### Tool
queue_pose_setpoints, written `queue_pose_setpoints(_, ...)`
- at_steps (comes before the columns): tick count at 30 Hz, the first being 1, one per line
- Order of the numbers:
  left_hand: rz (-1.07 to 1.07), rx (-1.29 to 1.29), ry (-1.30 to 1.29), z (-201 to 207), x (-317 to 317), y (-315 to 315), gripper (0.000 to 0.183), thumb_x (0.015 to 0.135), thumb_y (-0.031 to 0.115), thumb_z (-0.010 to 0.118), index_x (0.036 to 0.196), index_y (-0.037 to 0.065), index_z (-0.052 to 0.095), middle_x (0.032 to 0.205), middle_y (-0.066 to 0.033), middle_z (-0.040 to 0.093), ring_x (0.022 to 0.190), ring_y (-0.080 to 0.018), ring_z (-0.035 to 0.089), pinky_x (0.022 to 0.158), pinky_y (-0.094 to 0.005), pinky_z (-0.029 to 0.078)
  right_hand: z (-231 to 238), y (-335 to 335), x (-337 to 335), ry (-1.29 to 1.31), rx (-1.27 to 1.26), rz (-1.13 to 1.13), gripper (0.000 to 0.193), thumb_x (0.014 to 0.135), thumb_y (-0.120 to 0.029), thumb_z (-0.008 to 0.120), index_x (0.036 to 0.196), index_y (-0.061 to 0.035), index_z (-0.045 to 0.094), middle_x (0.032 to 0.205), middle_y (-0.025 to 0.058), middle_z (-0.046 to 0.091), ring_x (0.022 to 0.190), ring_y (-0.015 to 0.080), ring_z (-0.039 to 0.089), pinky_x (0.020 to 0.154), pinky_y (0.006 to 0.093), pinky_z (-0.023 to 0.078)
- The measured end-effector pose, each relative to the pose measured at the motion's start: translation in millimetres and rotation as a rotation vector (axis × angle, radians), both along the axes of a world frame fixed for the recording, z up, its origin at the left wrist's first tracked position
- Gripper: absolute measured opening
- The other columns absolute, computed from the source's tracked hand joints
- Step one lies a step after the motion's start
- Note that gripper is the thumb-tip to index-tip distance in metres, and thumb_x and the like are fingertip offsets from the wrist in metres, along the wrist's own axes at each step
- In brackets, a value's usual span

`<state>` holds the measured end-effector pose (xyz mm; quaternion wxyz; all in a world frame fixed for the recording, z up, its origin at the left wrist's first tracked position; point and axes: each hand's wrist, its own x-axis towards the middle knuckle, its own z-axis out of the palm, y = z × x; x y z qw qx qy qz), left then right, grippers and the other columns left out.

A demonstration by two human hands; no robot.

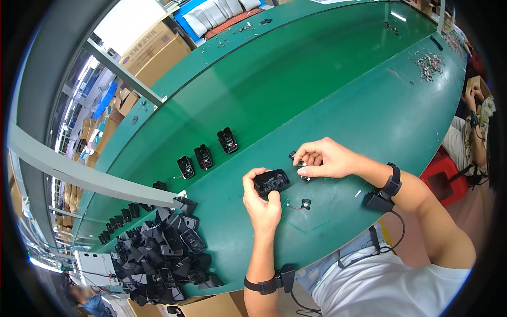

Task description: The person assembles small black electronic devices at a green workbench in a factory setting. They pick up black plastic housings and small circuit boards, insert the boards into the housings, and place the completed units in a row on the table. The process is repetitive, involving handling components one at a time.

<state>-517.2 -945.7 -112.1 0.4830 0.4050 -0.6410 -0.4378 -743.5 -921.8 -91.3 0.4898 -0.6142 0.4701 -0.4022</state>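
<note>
My left hand [262, 208] grips a black plastic housing [271, 183], its hollow side turned up, thumb on the near edge. Just right of it, my right hand [328, 159] has its fingers closed in a pinch over small black-and-silver electronic parts [304, 178]. The fingers partly hide them, so which one is pinched is hard to make out. Another small black part [292, 155] shows beyond these fingertips. On the green table [369, 142], nearer to me, lies a small black component with a red wire [306, 204].
A heap of black housings [163, 253] covers the table's left end. Several fitted housings [203, 157] stand on the green conveyor belt [253, 100]. A grey metal post [105, 174] crosses at left. Loose small parts [429, 64] lie far right, near another person [467, 137].
</note>
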Motion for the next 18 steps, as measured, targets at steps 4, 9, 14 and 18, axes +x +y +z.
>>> queue_pose_setpoints(4,-0.061,0.044,0.08,-3.1,-1.3,-4.7,0.051,0.068,-0.007,0.047,0.118,-0.001,0.051,0.106,-0.0135,0.062,0.099,-0.0209,0.063,0.094,-0.0337,0.05,3.0,0.9,0.8,0.088,-0.093,-0.047,0.021,0.088,-0.015,0.075,0.103,-0.0024,0.067,0.079,0.0045,0.064,0.066,0.0072,0.063,0.061,0.0238,0.051)
queue_pose_setpoints(9,-0.158,0.2,0.205,-2.5,1.6,-4.3,0.053,0.069,-0.008,0.046,0.121,0.0,0.05,0.111,-0.0127,0.06,0.105,-0.0196,0.06,0.098,-0.033,0.048,0.9,-1.6,1.8,-0.02,-0.039,-0.094,0.021,0.088,-0.016,0.075,0.103,-0.0027,0.068,0.082,0.0022,0.064,0.07,0.006,0.061,0.063,0.0233,0.051)
queue_pose_setpoints(14,-0.203,0.254,0.268,-1.6,1.1,-5.9,0.054,0.068,-0.005,0.048,0.121,0.003,0.051,0.112,-0.0109,0.061,0.099,-0.0172,0.061,0.085,-0.0296,0.05,-10.4,-2.5,2.2,-0.151,-0.061,0.034,0.023,0.091,-0.01,0.069,0.113,-0.0037,0.071,0.102,0.0054,0.065,0.083,0.0101,0.065,0.071,0.0243,0.053)
queue_pose_setpoints(18,-0.237,0.285,0.257,-1.1,-1.4,-4.2,0.053,0.068,-0.003,0.049,0.121,0.004,0.052,0.113,-0.0099,0.062,0.097,-0.0159,0.061,0.079,-0.0277,0.051,0.5,2.4,2.7,-0.272,0.05,0.058,0.038,0.09,0.0,0.059,0.128,0.002,0.063,0.105,0.0077,0.064,0.086,0.0111,0.065,0.079,0.0268,0.055)
